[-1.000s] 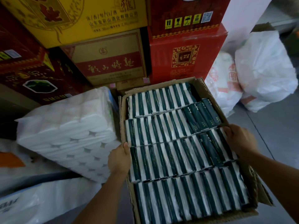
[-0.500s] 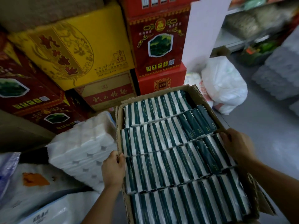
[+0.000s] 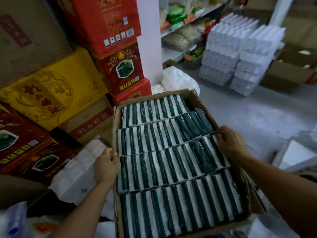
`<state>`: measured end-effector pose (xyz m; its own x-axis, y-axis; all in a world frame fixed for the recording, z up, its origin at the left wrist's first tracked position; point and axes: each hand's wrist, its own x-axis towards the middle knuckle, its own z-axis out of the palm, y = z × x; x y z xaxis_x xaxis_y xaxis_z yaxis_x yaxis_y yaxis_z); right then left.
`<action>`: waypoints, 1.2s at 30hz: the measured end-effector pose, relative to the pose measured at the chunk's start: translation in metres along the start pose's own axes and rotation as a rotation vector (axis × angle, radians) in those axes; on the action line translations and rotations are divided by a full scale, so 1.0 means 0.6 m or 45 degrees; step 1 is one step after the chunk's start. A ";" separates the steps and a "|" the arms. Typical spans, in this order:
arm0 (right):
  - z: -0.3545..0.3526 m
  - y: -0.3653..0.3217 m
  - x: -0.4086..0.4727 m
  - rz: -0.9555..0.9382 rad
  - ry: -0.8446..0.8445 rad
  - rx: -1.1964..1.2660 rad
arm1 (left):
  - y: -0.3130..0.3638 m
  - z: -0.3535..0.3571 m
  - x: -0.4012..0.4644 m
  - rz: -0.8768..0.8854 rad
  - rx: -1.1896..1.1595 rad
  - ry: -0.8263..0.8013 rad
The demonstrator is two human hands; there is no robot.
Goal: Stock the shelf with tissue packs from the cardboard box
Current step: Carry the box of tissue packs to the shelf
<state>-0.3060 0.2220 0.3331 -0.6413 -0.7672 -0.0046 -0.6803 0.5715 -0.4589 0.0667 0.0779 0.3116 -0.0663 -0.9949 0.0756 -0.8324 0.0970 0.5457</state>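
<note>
**Full box gripped at both sides**

The left hand [image 3: 106, 166] and right hand [image 3: 230, 143] curl over opposite rims of the cardboard box [image 3: 194, 97], packed with tissue packs [image 3: 171, 162]. Stacked red cartons [image 3: 120, 66] crowd its left; the shelf [image 3: 181, 30] stands beyond, white bundles [image 3: 240, 54] piled before it.

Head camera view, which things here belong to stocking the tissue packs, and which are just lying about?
Job: cardboard box, tissue packs, left hand, right hand, shelf.
Lying about: yellow carton, red cartons, white bag.
</note>
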 end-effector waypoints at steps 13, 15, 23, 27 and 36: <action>-0.099 0.148 -0.314 0.256 0.287 0.046 | 0.083 -0.016 -0.140 0.357 -0.045 -0.177; -0.110 0.171 -0.375 0.300 0.383 0.031 | 0.091 -0.011 -0.166 0.430 -0.065 -0.222; -0.145 0.236 -0.661 0.547 0.584 0.001 | 0.132 -0.023 -0.306 0.745 -0.120 -0.434; -0.163 0.257 -0.814 0.778 0.636 -0.057 | 0.159 -0.031 -0.396 0.961 -0.069 -0.555; -0.232 0.307 -1.142 1.203 0.815 -0.058 | 0.269 -0.021 -0.650 1.267 -0.091 -0.822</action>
<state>-0.0410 0.8935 0.3753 -0.9578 0.2568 0.1287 0.1666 0.8615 -0.4796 -0.0347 0.4819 0.3807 -0.9485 -0.3091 0.0693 -0.2271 0.8159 0.5318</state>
